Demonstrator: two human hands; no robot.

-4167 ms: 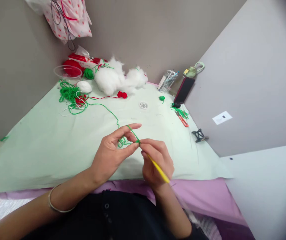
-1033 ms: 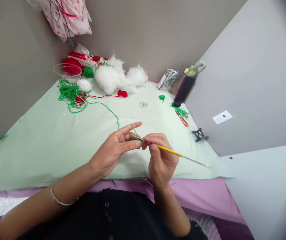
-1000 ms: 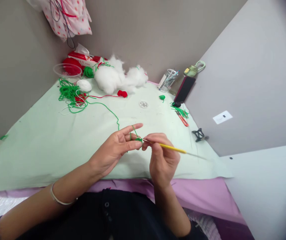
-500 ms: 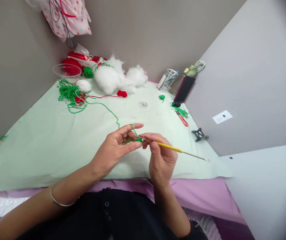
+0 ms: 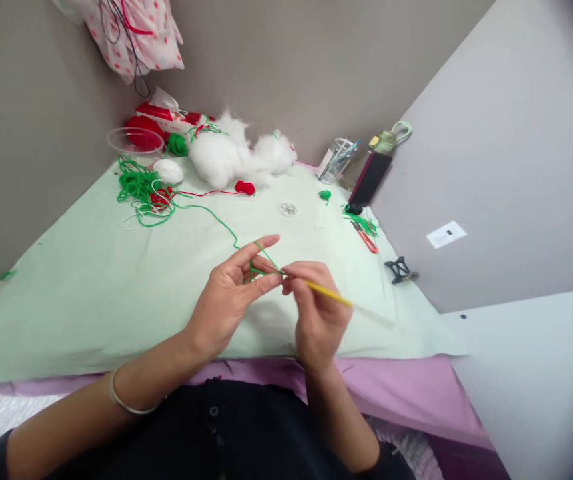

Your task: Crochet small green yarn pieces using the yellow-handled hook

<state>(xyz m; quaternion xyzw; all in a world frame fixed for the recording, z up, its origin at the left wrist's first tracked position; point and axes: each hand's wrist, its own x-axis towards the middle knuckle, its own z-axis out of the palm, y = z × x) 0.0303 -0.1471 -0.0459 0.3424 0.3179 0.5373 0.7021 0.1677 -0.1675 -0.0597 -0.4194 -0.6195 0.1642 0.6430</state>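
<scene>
Green yarn (image 5: 270, 259) loops over the raised index finger of my left hand (image 5: 231, 290), whose thumb and other fingers pinch a small green crochet piece, mostly hidden by the fingers. A yellow-handled crochet hook (image 5: 329, 292) is gripped like a pen in my right hand (image 5: 319, 307). Its tip meets the yarn at my left fingertips, and its rear end is smeared by motion. From my left hand the strand runs back across the table to a tangle of green yarn (image 5: 139, 181).
White stuffing (image 5: 219, 157) lies at the back, beside a white yarn ball (image 5: 169, 171) and a red crocheted piece (image 5: 245, 188). To the right are a clear pen cup (image 5: 335, 161), a phone (image 5: 370, 179), an orange cutter (image 5: 365, 238) and a black stand (image 5: 400, 269).
My left index finger has risen and shifted slightly left. My right hand has moved a little left with the hook, and the green piece is less visible between my fingers.
</scene>
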